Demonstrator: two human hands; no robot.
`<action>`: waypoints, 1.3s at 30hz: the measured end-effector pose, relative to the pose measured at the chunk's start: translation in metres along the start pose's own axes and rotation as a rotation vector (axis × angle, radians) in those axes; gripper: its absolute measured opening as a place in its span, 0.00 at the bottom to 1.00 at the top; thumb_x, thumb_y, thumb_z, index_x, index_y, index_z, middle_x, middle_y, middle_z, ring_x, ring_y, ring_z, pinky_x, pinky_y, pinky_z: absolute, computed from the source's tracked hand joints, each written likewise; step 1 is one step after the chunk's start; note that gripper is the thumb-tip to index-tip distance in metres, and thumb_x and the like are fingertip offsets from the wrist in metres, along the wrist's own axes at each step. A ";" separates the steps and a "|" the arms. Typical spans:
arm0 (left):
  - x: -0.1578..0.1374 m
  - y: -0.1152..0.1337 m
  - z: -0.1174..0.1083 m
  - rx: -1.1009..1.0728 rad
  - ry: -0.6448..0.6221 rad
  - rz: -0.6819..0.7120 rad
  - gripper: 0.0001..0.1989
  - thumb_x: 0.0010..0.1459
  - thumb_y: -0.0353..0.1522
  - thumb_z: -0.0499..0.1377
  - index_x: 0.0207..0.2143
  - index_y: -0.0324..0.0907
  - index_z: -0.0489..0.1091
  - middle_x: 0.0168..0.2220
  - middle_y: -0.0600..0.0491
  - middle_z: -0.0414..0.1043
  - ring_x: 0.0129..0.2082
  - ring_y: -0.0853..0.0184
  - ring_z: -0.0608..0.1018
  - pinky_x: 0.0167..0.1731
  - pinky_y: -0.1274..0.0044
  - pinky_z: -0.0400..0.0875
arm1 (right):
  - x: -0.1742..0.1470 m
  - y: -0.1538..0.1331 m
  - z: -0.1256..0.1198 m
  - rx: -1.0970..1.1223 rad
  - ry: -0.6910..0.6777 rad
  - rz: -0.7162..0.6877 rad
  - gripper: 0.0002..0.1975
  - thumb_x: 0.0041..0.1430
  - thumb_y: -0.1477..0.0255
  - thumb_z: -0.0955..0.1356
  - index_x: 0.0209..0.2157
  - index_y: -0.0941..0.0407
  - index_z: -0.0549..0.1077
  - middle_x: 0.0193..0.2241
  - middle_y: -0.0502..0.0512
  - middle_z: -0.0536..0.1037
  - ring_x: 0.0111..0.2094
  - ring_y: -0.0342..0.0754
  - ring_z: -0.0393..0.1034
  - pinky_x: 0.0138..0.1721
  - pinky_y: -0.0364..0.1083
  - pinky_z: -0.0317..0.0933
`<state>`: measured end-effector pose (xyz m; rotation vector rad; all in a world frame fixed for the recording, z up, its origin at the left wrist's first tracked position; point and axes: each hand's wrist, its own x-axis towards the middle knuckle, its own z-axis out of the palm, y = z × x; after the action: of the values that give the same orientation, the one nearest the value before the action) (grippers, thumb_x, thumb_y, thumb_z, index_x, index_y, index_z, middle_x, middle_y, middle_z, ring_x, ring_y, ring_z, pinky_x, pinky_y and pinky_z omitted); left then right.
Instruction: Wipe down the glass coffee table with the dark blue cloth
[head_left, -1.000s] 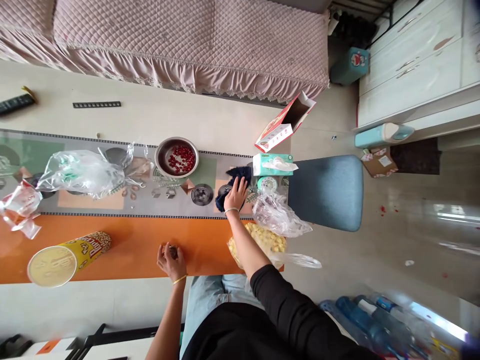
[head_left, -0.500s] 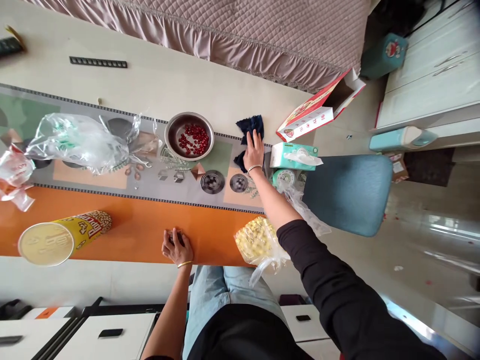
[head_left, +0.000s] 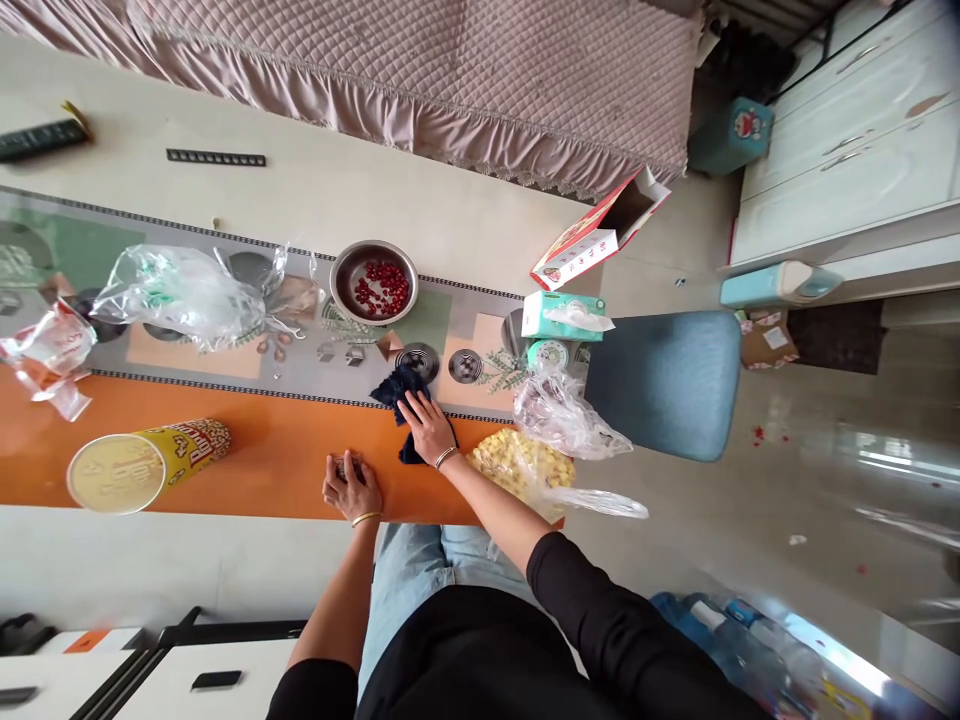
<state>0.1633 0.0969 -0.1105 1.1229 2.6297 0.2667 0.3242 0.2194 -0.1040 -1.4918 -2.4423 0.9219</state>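
Note:
My right hand [head_left: 430,428] presses on a dark blue cloth [head_left: 399,386], which bunches out past the fingertips and under the palm. The cloth lies across the near edge of the patterned table runner and the orange tabletop. Close to the table's front edge, my left hand [head_left: 352,488] curls its fingers over a small dark brownish thing [head_left: 346,466], mostly covered, so its kind is unclear. Just right of my right hand lies a clear bag of popcorn [head_left: 517,460]. Beyond the hands stands a metal bowl [head_left: 374,283] holding red seeds or berries.
A popcorn bucket [head_left: 150,465] lies at left, near crumpled plastic bags [head_left: 180,295] and a red-white wrapper [head_left: 49,345]. On the right are a tissue box [head_left: 562,316], a round green container [head_left: 547,354], another clear bag [head_left: 566,410], a red-white box [head_left: 592,240] and a blue stool [head_left: 664,385].
My right hand has drawn the dark blue cloth from the far side of the runner toward me and leftward. My left hand stays in place. The view has shifted slightly.

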 end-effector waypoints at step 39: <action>-0.004 -0.021 0.023 -0.008 0.094 0.057 0.22 0.64 0.40 0.55 0.58 0.46 0.72 0.66 0.40 0.59 0.62 0.45 0.62 0.58 0.51 0.57 | 0.161 0.083 -0.085 -0.206 0.233 0.178 0.28 0.73 0.66 0.50 0.71 0.56 0.52 0.72 0.54 0.48 0.73 0.56 0.36 0.71 0.61 0.38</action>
<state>0.1591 0.0811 -0.1374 1.2126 2.6778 0.3498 0.3421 0.4190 -0.1135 -1.7952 -2.3213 0.4975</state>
